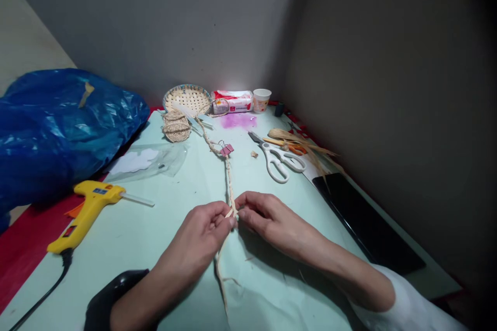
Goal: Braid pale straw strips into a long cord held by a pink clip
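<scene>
A pale, straw-coloured braid runs down the middle of the table towards me. A pink binder clip grips it farther up. My left hand pinches the strands at the braid's near end between thumb and fingers. Right beside it, my right hand is closed on the same spot from the other side, fingertips almost meeting the left ones. One loose strand trails from under my left hand to the front edge of the view. The fingertips partly hide how the strands cross.
On the left lie a yellow glue gun, a clear plastic packet and a big blue bag. A twine bundle, woven basket and paper cup stand at the back. White-handled scissors and a black flat object are right.
</scene>
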Demonstrator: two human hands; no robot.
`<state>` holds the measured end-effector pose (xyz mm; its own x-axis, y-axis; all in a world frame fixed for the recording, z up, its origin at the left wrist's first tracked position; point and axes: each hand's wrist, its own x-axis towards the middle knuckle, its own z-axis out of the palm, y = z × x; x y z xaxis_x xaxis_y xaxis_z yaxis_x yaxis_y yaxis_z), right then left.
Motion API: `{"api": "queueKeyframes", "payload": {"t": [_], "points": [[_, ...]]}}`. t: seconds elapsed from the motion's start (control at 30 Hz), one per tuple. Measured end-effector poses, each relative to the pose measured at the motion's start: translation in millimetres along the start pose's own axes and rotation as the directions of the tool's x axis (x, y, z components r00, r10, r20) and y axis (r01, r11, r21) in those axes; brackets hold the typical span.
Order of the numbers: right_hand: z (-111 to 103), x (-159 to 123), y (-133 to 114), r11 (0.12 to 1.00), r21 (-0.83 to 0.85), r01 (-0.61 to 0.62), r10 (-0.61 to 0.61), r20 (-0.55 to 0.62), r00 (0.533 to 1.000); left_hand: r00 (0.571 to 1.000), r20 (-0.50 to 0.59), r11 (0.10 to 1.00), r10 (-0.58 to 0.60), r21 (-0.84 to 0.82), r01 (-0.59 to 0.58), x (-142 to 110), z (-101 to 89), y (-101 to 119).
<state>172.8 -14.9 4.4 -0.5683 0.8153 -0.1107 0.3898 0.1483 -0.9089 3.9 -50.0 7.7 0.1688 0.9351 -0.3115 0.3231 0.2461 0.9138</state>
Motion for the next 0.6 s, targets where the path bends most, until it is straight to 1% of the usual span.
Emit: {"api": "queueKeyframes", "payload": {"t": [0.07,0.13,0.2,0.27,0.37,0.5,0.57,0.6], "points": [[0.3,1.7,-0.8,0.997,0.05,-0.053,0.053,-0.008,0.999,0.997,-0.057,0.987,0.048,0.155,-0.039,-1.9,0.7,0.1],[1.1,3.0,-1.0,0.984,0.148,-0.099,0.1,0.001,0.995,0.993,-0.091,0.964,0.073,0.263,-0.046,-4.9,1.9,0.4],[2.1,3.8,0.0,0.968,0.224,-0.117,0.121,-0.002,0.993,0.988,-0.114,0.943,0.103,0.326,-0.06,-7.5,3.4,0.4],[3.2,4.2,1.8,0.963,0.25,-0.1,0.111,-0.029,0.993,0.982,-0.12,0.923,0.148,0.372,-0.094,-8.9,4.8,0.3],[4.2,3.3,3.4,0.974,0.217,-0.069,0.091,-0.09,0.992,0.971,-0.094,0.888,0.22,0.432,-0.159,-9.6,6.0,1.5],[4.8,-1.8,0.9,0.997,0.07,-0.012,0.024,-0.176,0.984,0.963,-0.084,0.85,0.257,0.494,-0.184,-13.6,4.4,6.3],[4.8,-3.8,-0.5,0.999,0.049,0.021,-0.012,-0.163,0.986,0.954,-0.093,0.818,0.285,0.543,-0.191,-18.0,4.0,7.8],[4.7,-4.0,-0.8,0.997,0.068,0.033,-0.023,-0.145,0.989,0.945,-0.095,0.794,0.313,0.573,-0.205,-20.3,4.7,7.7]]}}
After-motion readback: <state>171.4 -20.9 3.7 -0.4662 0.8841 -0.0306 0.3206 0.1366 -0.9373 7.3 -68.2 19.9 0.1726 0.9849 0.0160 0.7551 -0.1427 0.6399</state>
